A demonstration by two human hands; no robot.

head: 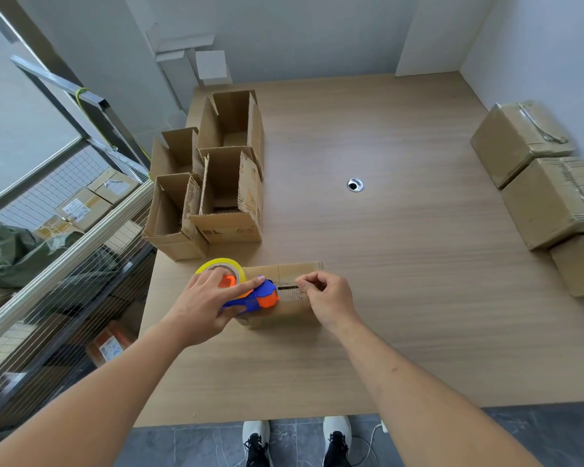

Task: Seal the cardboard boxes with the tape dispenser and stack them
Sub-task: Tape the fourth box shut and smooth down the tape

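Head view, table: wooden top carrying everything; open boxes stand grouped at its far left, taped boxes piled at the right edge.
Small box: sits near the front edge, directly under both hands; flaps folded shut with the centre seam not yet covered. It looks light and fairly stiff, likely to slide unless held down; best steadied from the top or gripped by its side walls.
Tape dispenser: blue and orange, yellow roll at its left; rests on the box's left end. Hard plastic, easily gripped by its body.
Left hand: fingers wrapped over the dispenser, forefinger stretched along its top.
Right hand: thumb and forefinger pinching the tape end, just right of the dispenser's mouth, above the seam.
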